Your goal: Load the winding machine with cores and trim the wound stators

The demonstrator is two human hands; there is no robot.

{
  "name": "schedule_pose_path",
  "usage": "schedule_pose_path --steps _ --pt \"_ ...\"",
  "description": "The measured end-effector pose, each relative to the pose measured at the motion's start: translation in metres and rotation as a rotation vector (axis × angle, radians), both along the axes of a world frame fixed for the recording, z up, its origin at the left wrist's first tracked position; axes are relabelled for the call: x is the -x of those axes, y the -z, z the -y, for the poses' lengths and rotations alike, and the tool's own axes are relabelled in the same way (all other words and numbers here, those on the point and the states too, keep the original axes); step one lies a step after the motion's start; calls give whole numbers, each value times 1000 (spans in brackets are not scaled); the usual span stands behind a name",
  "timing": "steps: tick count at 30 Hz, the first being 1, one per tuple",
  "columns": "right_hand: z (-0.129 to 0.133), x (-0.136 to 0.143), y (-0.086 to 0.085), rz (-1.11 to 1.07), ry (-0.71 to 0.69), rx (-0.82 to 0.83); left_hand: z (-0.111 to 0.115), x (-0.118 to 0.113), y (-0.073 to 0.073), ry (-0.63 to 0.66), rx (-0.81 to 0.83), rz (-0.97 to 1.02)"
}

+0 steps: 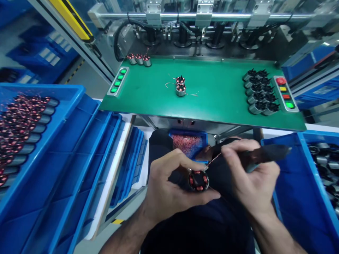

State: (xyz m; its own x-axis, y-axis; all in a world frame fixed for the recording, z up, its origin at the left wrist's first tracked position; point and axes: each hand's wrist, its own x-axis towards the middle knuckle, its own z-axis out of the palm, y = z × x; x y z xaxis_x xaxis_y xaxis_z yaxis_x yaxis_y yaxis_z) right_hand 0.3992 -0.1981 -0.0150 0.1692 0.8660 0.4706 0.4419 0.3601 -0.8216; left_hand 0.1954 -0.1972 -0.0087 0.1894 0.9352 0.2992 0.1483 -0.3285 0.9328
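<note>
In my left hand (174, 183) is a small motor stator (199, 180), gripped between thumb and fingers, its copper coils and black core facing up. A thin copper wire (215, 159) runs from it up to my right hand (249, 173), whose thumb and forefinger pinch the wire's end. That same hand also holds a dark tool (274, 153), blurred, its kind hard to make out. Beyond my hands, two wound stators (181, 90) with loose wire ends stand on the green work surface (212, 102).
Three wound stators (139, 59) stand at the back left, several black-topped stators (261, 91) at the right beside a button panel (286, 94). Blue trays flank me; the left tray (74, 92) holds wound stators. A low blue bin (205, 139) contains copper scraps. Machine spindles (182, 37) line the back.
</note>
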Motion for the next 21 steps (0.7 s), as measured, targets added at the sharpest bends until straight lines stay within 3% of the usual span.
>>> schedule_pose_path --steps 3,9,13,21 --pt "-5 -13 -4 83 57 -11 1 4 4 -35 8 -19" --pt "27 -31 -8 49 -190 276 -1 8 9 -186 0 -7" --pt "43 -33 1 160 -319 379 -2 7 12 -165 10 8" --pt "28 -27 10 128 -362 429 1 5 15 -112 49 -7"
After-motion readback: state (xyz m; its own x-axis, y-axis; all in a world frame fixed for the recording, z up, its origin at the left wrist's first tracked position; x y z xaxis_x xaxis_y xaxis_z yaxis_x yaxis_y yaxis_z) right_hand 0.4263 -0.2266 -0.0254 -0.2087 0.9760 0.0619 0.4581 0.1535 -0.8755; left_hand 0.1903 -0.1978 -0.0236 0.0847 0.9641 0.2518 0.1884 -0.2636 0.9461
